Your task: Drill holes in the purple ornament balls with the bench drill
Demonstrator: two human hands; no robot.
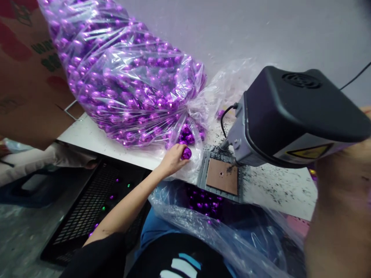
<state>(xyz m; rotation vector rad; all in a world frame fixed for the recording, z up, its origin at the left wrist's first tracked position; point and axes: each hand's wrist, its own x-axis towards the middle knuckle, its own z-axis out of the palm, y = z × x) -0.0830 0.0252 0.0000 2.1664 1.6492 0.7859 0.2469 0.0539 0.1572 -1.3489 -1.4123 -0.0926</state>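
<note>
My left hand (174, 159) is closed on a shiny purple ball (186, 153) at the opening of a large clear bag of purple balls (130, 85). Right of this hand, a brown square plate (222, 177) with a small hole lies on a grey metal base (203, 170) under a black and grey machine (304, 104). A blurred arm fills the right edge, beside the machine. My right hand's fingers are hidden behind the machine or out of frame.
Dark shavings (269, 181) litter the white table (130, 156). An open plastic bag with purple balls (205, 202) is over my lap. A black crate (84, 208) stands lower left, below a cardboard box (26, 88). Part of another person's leg (37, 164) shows at left.
</note>
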